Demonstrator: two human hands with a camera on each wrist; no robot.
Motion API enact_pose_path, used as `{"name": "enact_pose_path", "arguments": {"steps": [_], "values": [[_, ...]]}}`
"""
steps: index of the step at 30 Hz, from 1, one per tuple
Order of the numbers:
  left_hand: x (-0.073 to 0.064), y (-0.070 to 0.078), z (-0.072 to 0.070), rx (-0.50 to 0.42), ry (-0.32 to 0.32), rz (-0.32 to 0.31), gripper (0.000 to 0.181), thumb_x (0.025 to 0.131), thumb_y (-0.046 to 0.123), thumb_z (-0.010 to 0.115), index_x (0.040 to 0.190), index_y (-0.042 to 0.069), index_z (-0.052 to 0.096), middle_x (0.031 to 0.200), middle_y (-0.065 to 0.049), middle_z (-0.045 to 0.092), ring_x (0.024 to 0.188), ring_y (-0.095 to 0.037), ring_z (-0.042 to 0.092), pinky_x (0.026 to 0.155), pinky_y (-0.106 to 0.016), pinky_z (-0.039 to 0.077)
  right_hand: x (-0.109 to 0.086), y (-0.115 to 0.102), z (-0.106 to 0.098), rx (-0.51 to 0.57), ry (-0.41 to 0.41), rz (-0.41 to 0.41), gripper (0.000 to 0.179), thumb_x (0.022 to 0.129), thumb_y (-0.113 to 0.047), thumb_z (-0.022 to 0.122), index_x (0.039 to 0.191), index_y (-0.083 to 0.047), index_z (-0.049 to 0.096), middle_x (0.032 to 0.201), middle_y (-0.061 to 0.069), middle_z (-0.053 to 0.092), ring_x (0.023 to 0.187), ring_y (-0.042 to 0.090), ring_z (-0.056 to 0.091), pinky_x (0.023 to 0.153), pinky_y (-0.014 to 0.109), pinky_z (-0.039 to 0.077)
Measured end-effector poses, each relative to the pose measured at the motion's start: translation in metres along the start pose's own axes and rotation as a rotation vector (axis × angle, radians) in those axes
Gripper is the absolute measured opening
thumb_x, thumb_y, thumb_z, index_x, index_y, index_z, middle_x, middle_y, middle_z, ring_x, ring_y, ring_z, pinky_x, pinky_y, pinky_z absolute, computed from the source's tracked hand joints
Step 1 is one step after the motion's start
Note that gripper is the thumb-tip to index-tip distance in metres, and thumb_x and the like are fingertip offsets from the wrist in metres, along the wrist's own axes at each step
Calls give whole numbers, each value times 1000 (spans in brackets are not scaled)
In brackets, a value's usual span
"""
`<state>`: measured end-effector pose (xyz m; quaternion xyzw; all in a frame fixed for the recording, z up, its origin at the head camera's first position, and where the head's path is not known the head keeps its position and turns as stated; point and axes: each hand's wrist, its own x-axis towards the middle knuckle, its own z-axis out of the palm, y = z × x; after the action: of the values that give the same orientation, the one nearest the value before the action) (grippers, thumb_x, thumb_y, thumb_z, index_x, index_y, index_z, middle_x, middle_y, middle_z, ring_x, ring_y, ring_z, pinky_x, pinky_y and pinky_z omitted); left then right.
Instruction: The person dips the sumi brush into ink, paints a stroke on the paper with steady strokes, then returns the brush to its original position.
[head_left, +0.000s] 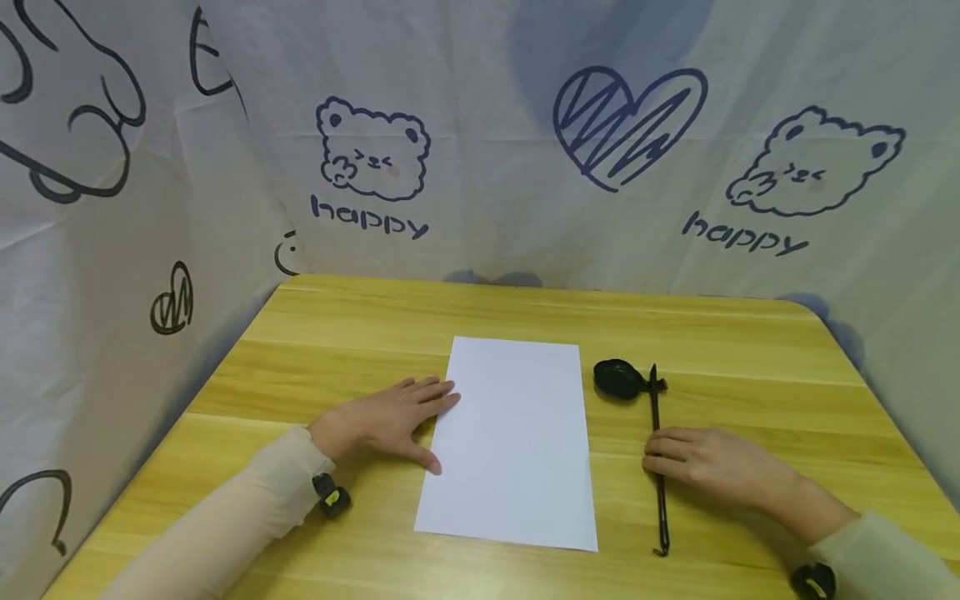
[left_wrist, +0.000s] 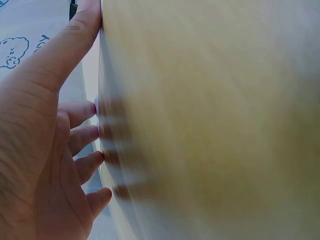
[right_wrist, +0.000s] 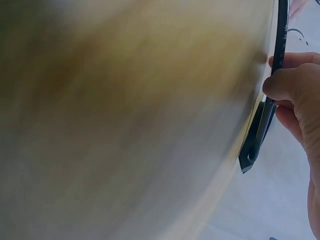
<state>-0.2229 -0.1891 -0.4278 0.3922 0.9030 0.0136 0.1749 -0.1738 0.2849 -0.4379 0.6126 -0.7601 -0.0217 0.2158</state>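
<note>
A white sheet of paper [head_left: 513, 442] lies upright on the table in front of me. My left hand [head_left: 393, 417] rests with spread fingers at its left edge, fingertips on the paper. To the right, my right hand [head_left: 712, 465] pinches a slim black writing brush [head_left: 662, 508] between thumb and fingers, as the right wrist view also shows. The brush's pointed tip faces away from me, and a small loop hangs at its near end. Its front part lies across the short arm of a small black ink dish [head_left: 618, 379]. The left wrist view shows the left hand [left_wrist: 45, 125] with extended fingers.
The wood-grain table [head_left: 360, 333] has a rounded far corner on the right. White cloth [head_left: 487, 167] with drawn bears and hearts hangs behind it and along the left side. A small black device [head_left: 330, 496] sits at the left wrist.
</note>
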Motion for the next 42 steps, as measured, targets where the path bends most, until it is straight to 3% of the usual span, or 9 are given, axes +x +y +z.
{"name": "enact_pose_path", "arguments": {"steps": [10, 23, 30, 42], "values": [[-1, 1, 1, 1, -2, 1, 110, 78, 82, 50, 159, 15, 16, 163, -7, 9, 149, -28, 7, 117, -51, 10, 0, 0, -2, -39, 44, -61, 60, 108, -3, 13, 103, -8, 72, 106, 7, 68, 96, 23, 66, 76, 35, 55], [-2, 0, 1, 4, 2, 1, 111, 78, 83, 49, 159, 15, 15, 163, -7, 9, 149, -29, 7, 117, -51, 10, 3, 3, -15, -96, 105, -69, 54, 107, 3, 18, 109, -4, 71, 108, 11, 70, 99, 25, 66, 78, 35, 56], [-1, 0, 0, -2, 1, 2, 110, 78, 82, 50, 159, 15, 16, 163, -8, 9, 149, -29, 7, 117, -52, 10, 15, 6, -23, -54, 286, -73, 43, 106, 2, 28, 107, 1, 71, 108, 14, 71, 93, 28, 69, 71, 36, 56], [0, 0, 0, 0, -7, -2, 109, 79, 82, 50, 159, 15, 15, 164, -7, 8, 149, -28, 7, 117, -51, 10, 48, 9, -45, -141, 502, -78, 29, 104, -3, 42, 106, 4, 70, 95, 15, 73, 73, 25, 70, 55, 34, 55]]}}
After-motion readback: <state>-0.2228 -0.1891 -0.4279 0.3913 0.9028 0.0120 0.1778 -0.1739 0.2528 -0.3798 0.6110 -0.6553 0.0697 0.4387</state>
